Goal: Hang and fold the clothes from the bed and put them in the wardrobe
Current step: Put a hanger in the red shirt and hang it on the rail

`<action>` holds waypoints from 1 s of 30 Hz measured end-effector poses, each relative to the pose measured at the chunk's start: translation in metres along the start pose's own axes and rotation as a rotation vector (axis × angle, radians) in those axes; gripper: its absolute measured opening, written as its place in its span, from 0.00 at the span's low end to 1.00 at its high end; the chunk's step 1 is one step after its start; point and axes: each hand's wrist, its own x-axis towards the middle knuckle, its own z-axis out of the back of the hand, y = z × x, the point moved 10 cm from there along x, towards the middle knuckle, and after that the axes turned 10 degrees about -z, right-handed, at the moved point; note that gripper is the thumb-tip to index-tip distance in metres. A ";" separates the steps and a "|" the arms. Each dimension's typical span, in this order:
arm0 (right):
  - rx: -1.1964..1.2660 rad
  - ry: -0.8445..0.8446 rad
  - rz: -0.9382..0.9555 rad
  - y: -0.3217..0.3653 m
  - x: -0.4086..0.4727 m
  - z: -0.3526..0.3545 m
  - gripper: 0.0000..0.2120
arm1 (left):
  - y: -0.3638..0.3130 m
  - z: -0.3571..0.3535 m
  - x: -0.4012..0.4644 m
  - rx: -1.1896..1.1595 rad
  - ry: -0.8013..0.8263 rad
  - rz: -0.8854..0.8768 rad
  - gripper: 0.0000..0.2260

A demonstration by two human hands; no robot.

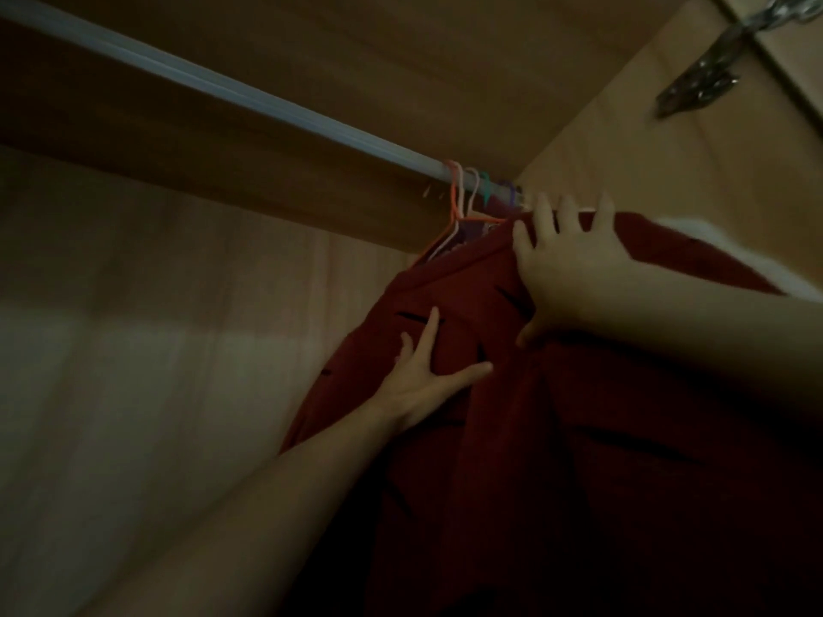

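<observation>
2 hands (423,376) (565,264) flat on 1 red garment (579,438) – 4 hangers (467,193)

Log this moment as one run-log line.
stage: hanging in wardrobe | left hand: flat on red garment | right hand: fingers spread on its top | rail: hangers bunched at right end

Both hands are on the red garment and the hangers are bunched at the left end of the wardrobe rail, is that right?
Not quite. The head view shows the hangers bunched at the right end of the wardrobe rail, against the side panel. The rest holds: the left hand and the right hand both rest on the red garment.
</observation>
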 end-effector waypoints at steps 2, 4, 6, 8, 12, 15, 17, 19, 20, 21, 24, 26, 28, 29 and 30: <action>-0.018 -0.025 -0.002 0.002 0.001 -0.007 0.64 | 0.000 -0.012 0.009 0.026 -0.009 0.002 0.54; -0.014 -0.029 -0.011 0.003 0.003 -0.009 0.59 | -0.001 -0.020 0.017 0.013 -0.029 -0.011 0.56; -0.003 -0.016 -0.027 0.003 0.008 -0.009 0.52 | 0.001 -0.025 0.023 -0.004 -0.041 -0.015 0.56; -0.010 -0.004 -0.042 0.004 0.011 -0.011 0.45 | 0.002 -0.031 0.024 -0.018 -0.046 0.000 0.57; -0.031 0.003 -0.042 0.008 0.006 -0.013 0.47 | 0.006 -0.034 0.013 -0.058 -0.053 0.028 0.56; -0.003 0.003 -0.031 0.010 -0.004 -0.006 0.51 | 0.008 -0.017 -0.011 -0.002 -0.064 0.039 0.50; 0.024 0.013 -0.018 0.010 -0.010 0.000 0.57 | 0.006 -0.002 -0.035 0.098 -0.057 0.042 0.45; 0.072 0.015 0.002 0.012 -0.020 0.010 0.58 | 0.001 0.014 -0.065 0.238 -0.045 0.015 0.40; 0.095 0.023 0.011 0.014 -0.026 0.015 0.56 | -0.002 0.022 -0.081 0.322 -0.042 -0.008 0.37; 0.119 0.038 0.019 0.016 -0.035 0.020 0.53 | -0.006 0.030 -0.098 0.425 -0.040 -0.037 0.35; 0.213 0.100 0.028 0.027 -0.070 0.033 0.41 | -0.011 0.044 -0.149 0.687 0.002 -0.087 0.32; 0.273 0.135 0.034 0.038 -0.104 0.038 0.35 | -0.004 0.045 -0.183 0.716 0.067 -0.060 0.32; 0.337 0.181 0.048 0.048 -0.142 0.038 0.31 | 0.003 0.041 -0.213 0.690 0.106 -0.022 0.33; 0.348 0.200 0.070 0.055 -0.163 0.037 0.32 | 0.005 0.038 -0.228 0.682 0.119 -0.011 0.33; 0.333 0.207 0.101 0.063 -0.185 0.037 0.32 | 0.007 0.034 -0.243 0.675 0.132 -0.004 0.33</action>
